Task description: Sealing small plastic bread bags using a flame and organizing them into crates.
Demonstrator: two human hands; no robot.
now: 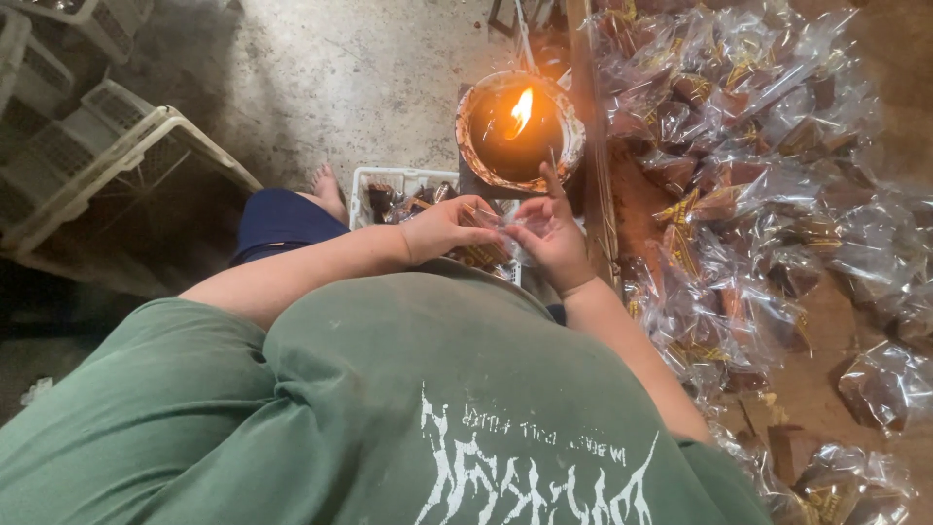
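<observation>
The small clear packet [507, 226] is pinched between the left hand [442, 228] and right hand [552, 233], both grips closed on it, just below the burning lamp [513, 126], above the white crate [389, 185].

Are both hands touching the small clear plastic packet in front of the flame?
Touching. The head view shows the left hand and right hand pinching the clear packet between their fingertips.

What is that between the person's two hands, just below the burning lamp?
A small clear plastic packet, pinched by the left hand and right hand, as the head view shows. The flame bowl sits just beyond it.
</observation>
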